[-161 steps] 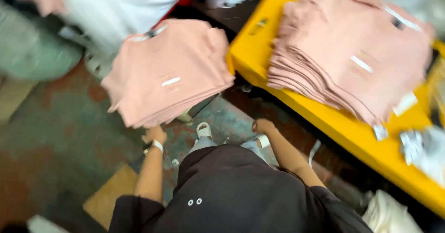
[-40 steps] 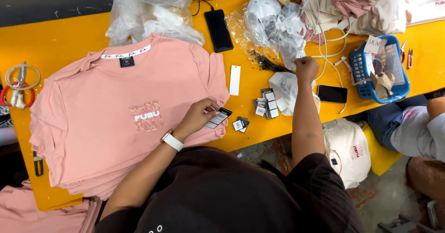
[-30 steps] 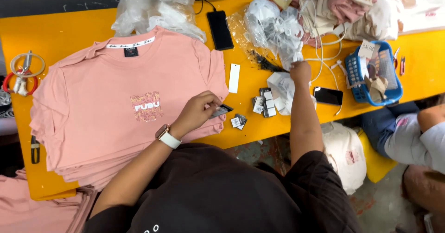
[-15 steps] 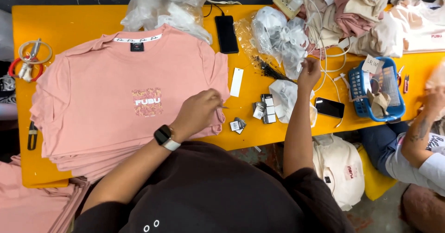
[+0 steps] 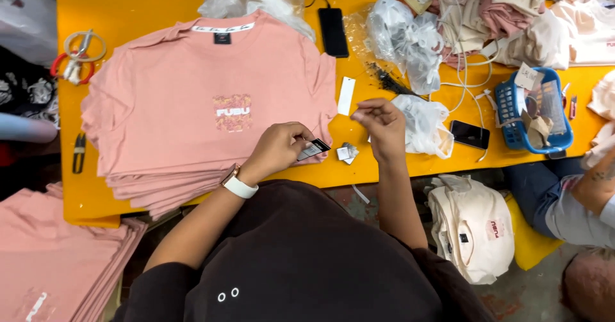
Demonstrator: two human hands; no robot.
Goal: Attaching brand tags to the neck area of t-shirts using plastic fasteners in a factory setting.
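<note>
My left hand (image 5: 277, 148) pinches a small dark tag (image 5: 314, 149) at the lower right edge of the pink shirt stack (image 5: 211, 110) on the table (image 5: 128, 8). My right hand (image 5: 382, 124), fingers curled, hovers just beside it; I cannot tell what it holds.

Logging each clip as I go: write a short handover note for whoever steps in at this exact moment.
Left hand: pinches a small dark tag at the edge of the pink shirt stack.
Right hand: raised above the yellow table, fingertips pinched; what they hold is too small to tell.
More small tags lie between the hands.
Done: stack lies squared, top shirt face up.
Left: no tag fastened to the top shirt that I can see.
</note>
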